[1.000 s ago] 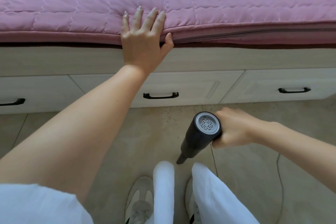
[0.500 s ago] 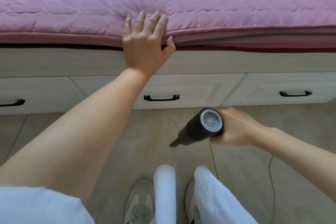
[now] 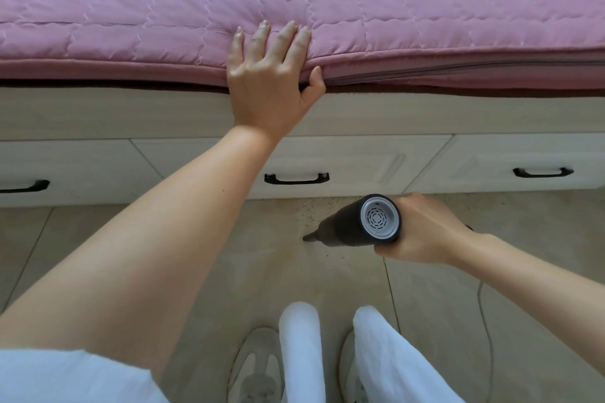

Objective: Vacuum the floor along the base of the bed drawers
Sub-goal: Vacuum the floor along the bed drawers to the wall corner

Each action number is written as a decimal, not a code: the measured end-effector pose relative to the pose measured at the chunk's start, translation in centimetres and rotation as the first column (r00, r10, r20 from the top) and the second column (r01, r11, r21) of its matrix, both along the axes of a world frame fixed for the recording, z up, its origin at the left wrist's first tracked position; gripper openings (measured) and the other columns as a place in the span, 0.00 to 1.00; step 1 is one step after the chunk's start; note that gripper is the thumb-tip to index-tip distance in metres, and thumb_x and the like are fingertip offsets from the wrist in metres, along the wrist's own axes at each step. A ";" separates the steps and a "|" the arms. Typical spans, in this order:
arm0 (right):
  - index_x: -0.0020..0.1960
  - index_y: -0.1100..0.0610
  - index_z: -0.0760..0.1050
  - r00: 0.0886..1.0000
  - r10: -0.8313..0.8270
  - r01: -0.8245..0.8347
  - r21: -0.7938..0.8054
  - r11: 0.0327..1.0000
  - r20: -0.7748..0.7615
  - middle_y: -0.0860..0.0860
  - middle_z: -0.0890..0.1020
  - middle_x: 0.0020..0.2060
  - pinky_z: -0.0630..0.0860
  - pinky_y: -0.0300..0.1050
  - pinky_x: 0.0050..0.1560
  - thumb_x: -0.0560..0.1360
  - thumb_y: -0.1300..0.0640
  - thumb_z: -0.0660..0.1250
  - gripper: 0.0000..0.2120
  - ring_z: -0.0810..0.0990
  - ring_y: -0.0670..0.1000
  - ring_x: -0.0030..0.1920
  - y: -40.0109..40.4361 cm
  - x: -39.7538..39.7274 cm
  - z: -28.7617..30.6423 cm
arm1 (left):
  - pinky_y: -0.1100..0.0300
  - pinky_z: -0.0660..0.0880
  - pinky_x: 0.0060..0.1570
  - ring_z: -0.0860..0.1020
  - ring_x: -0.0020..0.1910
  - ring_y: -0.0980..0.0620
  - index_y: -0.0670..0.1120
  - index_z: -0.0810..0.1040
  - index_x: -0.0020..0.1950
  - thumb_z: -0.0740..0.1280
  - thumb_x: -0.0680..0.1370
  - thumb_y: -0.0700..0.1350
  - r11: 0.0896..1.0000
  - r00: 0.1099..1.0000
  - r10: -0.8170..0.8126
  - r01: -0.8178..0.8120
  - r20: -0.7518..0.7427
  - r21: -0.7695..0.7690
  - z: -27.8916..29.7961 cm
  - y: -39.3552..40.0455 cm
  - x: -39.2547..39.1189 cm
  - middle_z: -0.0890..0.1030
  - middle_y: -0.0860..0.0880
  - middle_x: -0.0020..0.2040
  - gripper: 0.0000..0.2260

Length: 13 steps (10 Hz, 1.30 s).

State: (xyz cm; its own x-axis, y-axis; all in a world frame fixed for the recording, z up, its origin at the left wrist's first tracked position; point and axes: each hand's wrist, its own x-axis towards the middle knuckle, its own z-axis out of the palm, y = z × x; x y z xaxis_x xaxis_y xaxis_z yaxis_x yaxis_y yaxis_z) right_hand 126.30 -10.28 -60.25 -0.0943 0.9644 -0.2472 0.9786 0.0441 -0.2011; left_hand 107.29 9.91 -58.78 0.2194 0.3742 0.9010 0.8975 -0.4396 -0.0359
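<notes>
nozzle down by the drawer base

the right hand [image 3: 422, 231] is wrapped around the dark handheld vacuum [image 3: 357, 222], fingers curled round its body, the grey vented rear cap facing the camera. the vacuum tilts down and to the left, its narrow nozzle tip [image 3: 309, 236] at the tiled floor [image 3: 255, 271], just in front of the middle drawer [image 3: 343, 163] and near the speckled grit along the drawer base. up top, the left hand [image 3: 268, 75] lies flat on the edge of the pink quilted mattress [image 3: 163, 10], fingers straight and spread over the top, thumb hooked at the side seam, gripping nothing. three pale drawers line the bed base, each with a black handle; the middle handle [image 3: 296, 178] sits just above and left of the vacuum. a thin cable [image 3: 487, 330] trails across the tiles on the right. at the bottom, white trouser legs [image 3: 301, 353] and pale shoes [image 3: 255, 370] stand on the floor, well back from the nozzle.
</notes>
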 end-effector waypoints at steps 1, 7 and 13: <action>0.44 0.49 0.73 1.000 0.006 -0.006 0.019 1.000 -0.005 0.48 0.81 0.35 0.73 0.44 0.33 0.63 0.47 0.68 0.12 0.77 0.53 0.35 0.3 -0.2 -0.3 | 0.39 0.73 0.63 0.81 0.59 0.41 0.48 0.83 0.62 0.64 0.76 0.54 1.000 1.000 -0.001 0.001 0.004 0.006 0.0 0.0 0.0 0.83 0.50 0.60 0.19; 0.55 0.43 0.73 0.998 -0.005 0.009 0.051 0.999 -0.067 0.42 0.75 0.35 0.69 0.40 0.34 0.66 0.47 0.70 0.18 0.75 0.49 0.36 2.0 -2.0 -1.4 | 0.39 0.73 0.63 0.81 0.59 0.41 0.49 0.84 0.61 0.64 0.76 0.55 1.000 1.000 -0.007 0.007 0.014 0.027 -0.1 0.1 0.1 0.84 0.50 0.60 0.19; 0.53 0.46 0.72 0.998 0.008 -0.001 0.113 0.994 -0.062 0.45 0.82 0.40 0.78 0.47 0.38 0.67 0.40 0.67 0.17 0.81 0.52 0.40 2.6 -2.3 -3.7 | 0.39 0.73 0.63 0.81 0.59 0.41 0.49 0.84 0.61 0.64 0.76 0.55 1.000 1.000 -0.014 0.014 0.023 0.022 -0.2 0.2 0.1 0.84 0.50 0.60 0.19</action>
